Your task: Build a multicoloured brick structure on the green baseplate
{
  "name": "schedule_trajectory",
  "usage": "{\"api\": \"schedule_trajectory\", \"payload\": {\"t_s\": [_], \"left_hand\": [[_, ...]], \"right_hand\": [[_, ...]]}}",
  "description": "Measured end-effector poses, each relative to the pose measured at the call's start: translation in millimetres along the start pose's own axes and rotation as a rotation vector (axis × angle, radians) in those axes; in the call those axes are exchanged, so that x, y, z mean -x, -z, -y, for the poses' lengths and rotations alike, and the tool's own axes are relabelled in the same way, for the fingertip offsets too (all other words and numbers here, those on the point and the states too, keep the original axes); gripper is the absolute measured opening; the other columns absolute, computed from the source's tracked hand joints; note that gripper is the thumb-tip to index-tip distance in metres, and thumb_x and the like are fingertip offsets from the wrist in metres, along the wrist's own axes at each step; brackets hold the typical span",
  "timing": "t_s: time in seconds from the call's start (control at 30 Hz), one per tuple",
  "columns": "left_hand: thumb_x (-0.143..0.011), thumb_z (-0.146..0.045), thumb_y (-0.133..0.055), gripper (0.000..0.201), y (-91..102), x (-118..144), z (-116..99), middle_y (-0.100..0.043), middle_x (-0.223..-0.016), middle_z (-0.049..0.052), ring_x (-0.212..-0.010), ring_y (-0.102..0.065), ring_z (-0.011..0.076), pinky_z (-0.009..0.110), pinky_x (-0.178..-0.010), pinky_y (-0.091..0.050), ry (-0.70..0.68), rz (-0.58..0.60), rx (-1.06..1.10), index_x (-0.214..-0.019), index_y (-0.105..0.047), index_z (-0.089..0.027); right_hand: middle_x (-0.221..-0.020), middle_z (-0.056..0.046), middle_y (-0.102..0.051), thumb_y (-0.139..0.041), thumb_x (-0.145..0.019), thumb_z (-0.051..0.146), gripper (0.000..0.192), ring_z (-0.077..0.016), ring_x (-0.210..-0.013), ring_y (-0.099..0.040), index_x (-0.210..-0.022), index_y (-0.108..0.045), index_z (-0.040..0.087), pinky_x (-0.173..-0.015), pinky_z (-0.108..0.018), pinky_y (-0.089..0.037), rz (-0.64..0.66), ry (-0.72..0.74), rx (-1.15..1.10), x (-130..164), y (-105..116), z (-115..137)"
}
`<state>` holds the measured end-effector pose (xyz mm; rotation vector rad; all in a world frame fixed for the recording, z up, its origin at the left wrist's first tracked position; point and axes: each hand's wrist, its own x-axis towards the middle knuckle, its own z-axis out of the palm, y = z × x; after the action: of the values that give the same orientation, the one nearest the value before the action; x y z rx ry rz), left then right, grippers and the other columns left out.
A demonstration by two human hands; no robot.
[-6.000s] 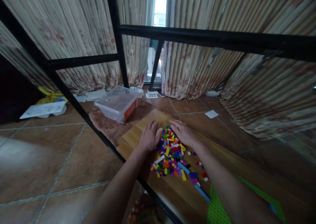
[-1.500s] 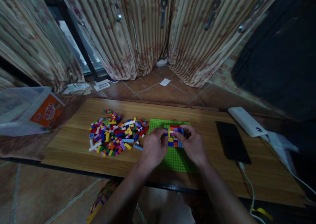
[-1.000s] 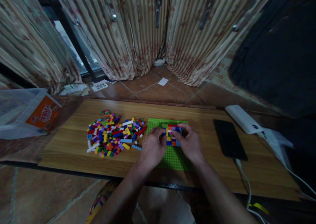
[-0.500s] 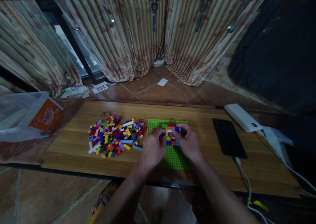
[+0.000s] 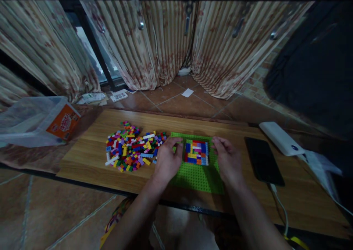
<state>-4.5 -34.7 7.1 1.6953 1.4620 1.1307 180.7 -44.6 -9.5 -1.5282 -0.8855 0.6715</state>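
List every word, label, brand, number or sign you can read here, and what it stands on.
Nothing reads clearly.
Orange label on the clear plastic box: white characters, too blurred to quote.
White card on the floor: QR-like pattern, no legible words.
Blue brick: pale mark, too small.

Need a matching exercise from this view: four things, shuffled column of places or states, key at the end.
Things:
1. green studded baseplate
2. loose toy bricks
3. black smartphone
4. clear plastic bin

Places or states:
A. white cable plugged into its near end
B. beneath the multicoloured brick panel
C. bears an orange label
D. spread in a pile on the wooden tabletop, mostly left of the left hand

Pairs: 1-B, 2-D, 3-A, 4-C
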Motion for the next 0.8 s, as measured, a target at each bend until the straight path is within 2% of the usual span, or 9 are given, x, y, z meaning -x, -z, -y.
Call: {"api": "schedule_trajectory", "payload": {"t_s": [0.1,0.2,0.33,0.43,0.5,0.57,0.67,0.8], "left_hand": [[-0.088,-0.023,-0.054,0.02,13.1,-9.5,4.2,-0.072,-0.097,0.006,-0.085,-0.068,0.0169,0.028,-0.079,-0.053,0.061,-0.162,0.189,-0.101,-0.068,-0.018],[-0.085,-0.023,-0.055,0.02,29.8,-20.4,7.1,-0.072,-0.093,0.005,-0.081,-0.067,0.015,0.025,-0.075,-0.053,0.137,-0.336,0.45,-0.099,-0.068,-0.016],[-0.08,-0.021,-0.056,0.018,56.2,-32.8,13.1,-0.071,-0.085,0.004,-0.073,-0.066,0.0109,0.022,-0.072,-0.052,0.202,-0.565,0.735,-0.092,-0.068,-0.014],[-0.077,-0.02,-0.059,0.018,80.0,-35.3,17.6,-0.069,-0.079,0.002,-0.066,-0.064,0.0083,0.021,-0.069,-0.052,0.261,-0.715,0.966,-0.091,-0.067,-0.013],[-0.075,-0.019,-0.061,0.015,96.9,-32.7,19.2,-0.068,-0.074,0.001,-0.062,-0.062,0.0067,0.019,-0.067,-0.051,0.323,-0.777,1.092,-0.088,-0.066,-0.012],[-0.075,-0.017,-0.062,0.012,112.6,-28.3,20.1,-0.065,-0.07,-0.001,-0.057,-0.06,0.0049,0.017,-0.063,-0.049,0.366,-0.815,1.174,-0.086,-0.065,-0.012],[-0.077,-0.013,-0.061,0.008,129.6,-22.8,21.2,-0.062,-0.065,-0.004,-0.052,-0.058,0.0034,0.015,-0.058,-0.047,0.399,-0.855,1.24,-0.085,-0.063,-0.013],[-0.081,-0.009,-0.055,0.008,137.6,-21.4,21.3,-0.061,-0.062,-0.004,-0.049,-0.055,0.0032,0.014,-0.055,-0.046,0.46,-0.89,1.301,-0.084,-0.061,-0.013]], "right_hand": [[-0.084,-0.005,-0.071,-0.061,-0.081,0.049,0.032,-0.0193,-0.078,-0.064,-0.085,-0.069,0.019,-0.074,-0.034,-0.049,-0.044,0.091,0.041,8.3,-2.9,9.5],[-0.083,-0.005,-0.072,-0.057,-0.085,0.049,0.032,-0.0204,-0.078,-0.066,-0.088,-0.07,0.02,-0.072,-0.033,-0.05,0.009,0.146,0.111,24.6,-9.1,20.0],[-0.09,-0.005,-0.073,-0.054,-0.09,0.045,0.028,-0.0206,-0.081,-0.067,-0.092,-0.069,0.022,-0.073,-0.033,-0.052,0.202,0.216,0.157,51.5,-23.5,22.1],[-0.093,-0.005,-0.071,-0.051,-0.093,0.039,0.023,-0.0205,-0.085,-0.066,-0.093,-0.069,0.024,-0.077,-0.034,-0.052,0.402,0.362,0.262,68.5,-36.4,16.6],[-0.092,-0.005,-0.07,-0.049,-0.094,0.036,0.022,-0.0212,-0.086,-0.066,-0.096,-0.068,0.026,-0.077,-0.035,-0.051,0.526,0.456,0.327,77.1,-45.2,12.5],[-0.094,-0.005,-0.07,-0.049,-0.094,0.035,0.021,-0.0221,-0.088,-0.066,-0.1,-0.067,0.026,-0.078,-0.036,-0.051,0.591,0.517,0.365,83.7,-54.3,9.0],[-0.101,-0.006,-0.069,-0.051,-0.093,0.034,0.02,-0.0232,-0.094,-0.065,-0.105,-0.065,0.026,-0.082,-0.037,-0.051,0.62,0.569,0.422,90.8,-67.1,5.3],[-0.101,-0.007,-0.067,-0.054,-0.091,0.033,0.017,-0.0253,-0.095,-0.062,-0.102,-0.065,0.024,-0.083,-0.039,-0.049,0.624,0.599,0.544,96.0,-78.2,2.9]]}}
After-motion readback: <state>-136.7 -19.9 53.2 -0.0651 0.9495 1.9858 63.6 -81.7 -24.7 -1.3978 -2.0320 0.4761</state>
